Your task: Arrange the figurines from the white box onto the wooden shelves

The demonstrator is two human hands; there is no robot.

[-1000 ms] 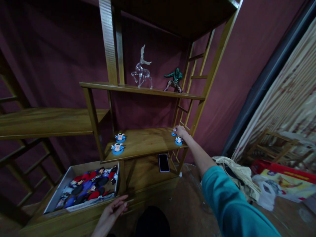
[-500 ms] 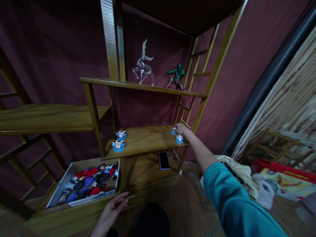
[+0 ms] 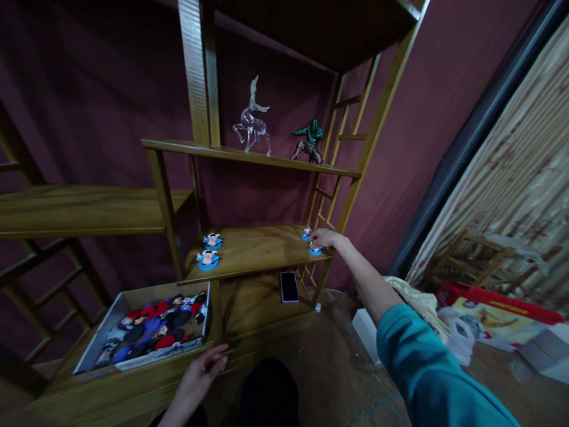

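Observation:
My right hand (image 3: pixel 328 238) reaches to the right end of the middle shelf, its fingers closed on the top of a small figurine on a round blue base (image 3: pixel 315 250). That figurine stands upright on the shelf, partly hidden by my fingers. Just behind it stands a matching figurine (image 3: pixel 306 233). At the shelf's left end are two more blue-based figurines, one at the back (image 3: pixel 212 241) and one in front (image 3: pixel 207 260). My left hand (image 3: pixel 205 369) hangs low near the cardboard box (image 3: pixel 128 295), holding nothing, fingers loosely apart. Several red, blue and black figures fill that box.
A wooden shelf unit (image 3: pixel 249 155) carries a clear deer figure (image 3: pixel 252 121) and a green hooded figure (image 3: pixel 310 141) on its upper board. A phone (image 3: pixel 289 287) lies on the lower board. Bags and a red box (image 3: pixel 502 305) are on the floor at right.
My right hand has moved from the back right figurine to the front right one, leaving the back one standing. The view has shifted slightly; my left hand stays low by the box.

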